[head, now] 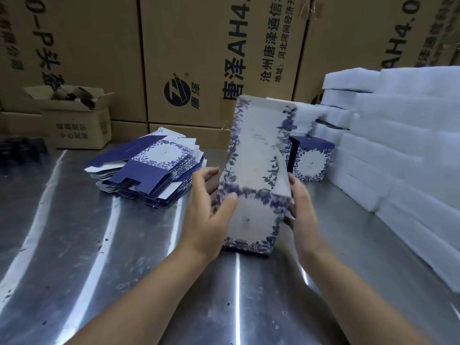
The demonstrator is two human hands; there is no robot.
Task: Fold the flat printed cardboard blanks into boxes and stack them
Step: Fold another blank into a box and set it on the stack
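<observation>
The left grip (211, 205) and right grip (300, 202) each clasp one side of a blurred blank (254, 155), held upright at the counter (74, 232). A stack (154, 170) of blanks lies left, and a box (312, 161) stands behind.

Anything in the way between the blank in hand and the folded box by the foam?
Nothing visible: bare table lies between the blank and the folded box. The foam stacks stand just right of that box.

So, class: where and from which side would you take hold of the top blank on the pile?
Pinch the navy flap of the top blank at the near edge of the pile, coming from the front, thumb on top. It lies flat, so probably only that jutting edge lets fingers under.
</observation>
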